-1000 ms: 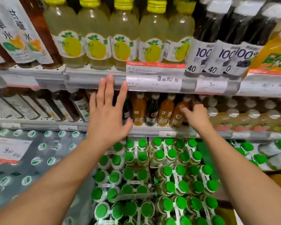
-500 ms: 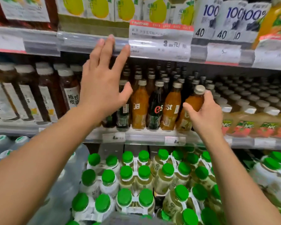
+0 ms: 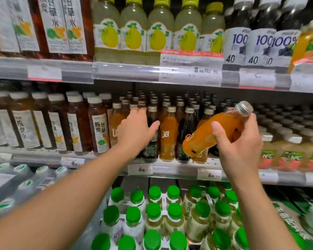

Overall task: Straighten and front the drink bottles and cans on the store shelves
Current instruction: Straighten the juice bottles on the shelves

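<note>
A shopper's right hand [image 3: 240, 141], right of centre in the frame, grips an orange drink bottle [image 3: 213, 130] round its body, tilted steeply with the silver cap [image 3: 244, 108] toward the upper right and its base hanging just over the front edge of the middle shelf [image 3: 170, 167]. A dark slot of free room shows behind it, between the standing orange and dark bottles [image 3: 170, 134] and the pale-capped rows at right. The left hand [image 3: 135, 130], centre frame, reaches in among the front bottles, fingers curving around one, though the grasp itself is hidden. Above, the price rail [image 3: 126, 72] caps the opening; green-capped bottles [image 3: 154, 210] crowd the lower frame. Half a second earlier the orange bottle stood upright in the row and the left hand was spread open against that upper rail.
</note>
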`<state>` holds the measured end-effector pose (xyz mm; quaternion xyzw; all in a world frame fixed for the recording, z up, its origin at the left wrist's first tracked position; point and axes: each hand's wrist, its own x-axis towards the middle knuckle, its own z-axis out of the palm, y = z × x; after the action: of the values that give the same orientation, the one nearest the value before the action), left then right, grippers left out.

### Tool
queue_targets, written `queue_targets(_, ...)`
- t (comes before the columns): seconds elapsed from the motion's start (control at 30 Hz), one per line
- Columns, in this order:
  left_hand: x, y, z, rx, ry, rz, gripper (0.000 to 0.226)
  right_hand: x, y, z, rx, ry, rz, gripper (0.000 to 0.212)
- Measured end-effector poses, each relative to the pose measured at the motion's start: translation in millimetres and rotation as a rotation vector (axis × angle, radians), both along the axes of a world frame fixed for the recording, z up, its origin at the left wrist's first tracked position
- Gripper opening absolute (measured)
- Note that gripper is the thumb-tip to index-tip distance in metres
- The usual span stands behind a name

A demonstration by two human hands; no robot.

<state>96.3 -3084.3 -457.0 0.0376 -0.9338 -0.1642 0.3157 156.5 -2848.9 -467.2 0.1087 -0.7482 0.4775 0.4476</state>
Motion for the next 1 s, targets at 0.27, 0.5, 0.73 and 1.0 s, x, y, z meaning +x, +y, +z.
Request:
queue_targets(0.27,-5,5,-2,0.276,0.025,-0.101,0.041,12,-23,6,0.049,-0.006,0.083,0.027)
queue_targets(0.5,50,-8,-19,0.709,0.336,-0.381,0.009,13,-30,18,0.154,-0.015,0.106,0.032)
queue_targets(0.73,80,-68,-20,0.872,0.425,-0.428,0.022,-3,-58,14,0.224,-0.078,0.189,0.038)
queue_targets(1.0,83,-63,-55,0.885,0.423,-0.406,0.021,-27,-97,14,0.387,-0.233,0.209,0.046)
